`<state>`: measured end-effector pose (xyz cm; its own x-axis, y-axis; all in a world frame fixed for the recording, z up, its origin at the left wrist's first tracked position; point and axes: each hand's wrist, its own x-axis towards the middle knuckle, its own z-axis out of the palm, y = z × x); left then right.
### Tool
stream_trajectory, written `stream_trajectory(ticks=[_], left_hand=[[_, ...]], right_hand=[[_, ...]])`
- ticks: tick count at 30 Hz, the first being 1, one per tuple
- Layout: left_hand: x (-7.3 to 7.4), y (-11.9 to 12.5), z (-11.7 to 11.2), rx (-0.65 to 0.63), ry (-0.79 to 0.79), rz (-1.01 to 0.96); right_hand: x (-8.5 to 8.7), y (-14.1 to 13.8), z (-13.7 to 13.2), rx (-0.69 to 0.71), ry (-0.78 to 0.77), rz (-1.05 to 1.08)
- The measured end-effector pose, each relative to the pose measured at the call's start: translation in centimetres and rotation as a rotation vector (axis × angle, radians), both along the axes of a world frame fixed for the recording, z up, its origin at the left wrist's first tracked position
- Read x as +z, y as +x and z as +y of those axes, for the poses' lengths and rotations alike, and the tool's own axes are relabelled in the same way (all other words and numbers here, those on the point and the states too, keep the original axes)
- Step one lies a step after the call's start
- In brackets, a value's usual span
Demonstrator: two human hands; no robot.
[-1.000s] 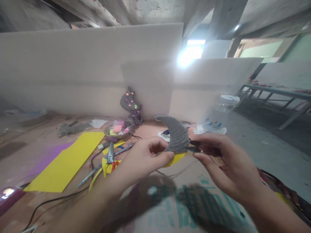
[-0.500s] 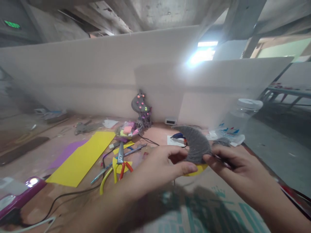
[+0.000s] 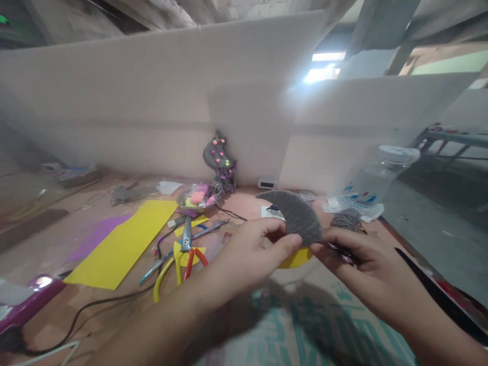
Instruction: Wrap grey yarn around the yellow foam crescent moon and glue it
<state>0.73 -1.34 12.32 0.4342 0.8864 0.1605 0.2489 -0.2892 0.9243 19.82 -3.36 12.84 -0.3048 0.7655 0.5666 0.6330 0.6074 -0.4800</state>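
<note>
A crescent wrapped in grey yarn (image 3: pixel 303 216) is held up over the table, its pointed tip to the upper left and bare yellow showing at its lower end. My left hand (image 3: pixel 253 251) grips it between thumb and fingers along the inner curve. At the outer edge, my right hand (image 3: pixel 362 259) is closed in a pinch, its fingertips touching the crescent; a dark strand, apparently yarn, shows between the fingers. A loose bundle of grey yarn (image 3: pixel 346 219) lies just behind my right hand.
Left of my hands lie pliers with red and yellow handles (image 3: pixel 186 246), a yellow sheet (image 3: pixel 125 244) and a purple device with a cable (image 3: pixel 34 300). Farther back are a bowl of colourful pieces (image 3: pixel 198 201), a grey crescent ornament with beads (image 3: pixel 219 155) and a clear jar (image 3: pixel 381 175).
The view has tilted down slightly. The crescent and both hands sit a little farther left in the picture, with the grip unchanged. More of the yarn bundle shows.
</note>
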Motion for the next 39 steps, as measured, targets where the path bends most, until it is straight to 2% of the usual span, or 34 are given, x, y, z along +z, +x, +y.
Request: stream_trajectory(ticks=[4,9,18,24,28,31,39], left_hand=[[0.1,-0.3,0.1,-0.045,-0.014,-0.038],[0.4,-0.4,0.1,0.033,0.010,0.028],[0.2,-0.3,0.0,0.049,0.006,-0.025],[0.3,-0.1,-0.3,0.018,0.007,0.049],[0.2,0.0,-0.5,0.066,0.055,0.112],[0.0,-0.1,-0.6,0.101,0.051,0.119],[0.0,-0.3,-0.5,0.080,0.069,0.133]], right_hand=[[0.1,-0.2,-0.1,-0.024,-0.074,0.080],[0.0,0.1,-0.2,-0.060,-0.051,0.082],[0.2,0.0,-0.7,-0.061,-0.174,0.116],[0.2,-0.1,-0.7,-0.014,-0.266,0.215],[0.2,-0.1,-0.6,-0.002,-0.297,0.251],[0.2,-0.2,-0.5,0.026,-0.325,0.265],[-0.4,0.1,0.3,0.062,-0.375,0.372]])
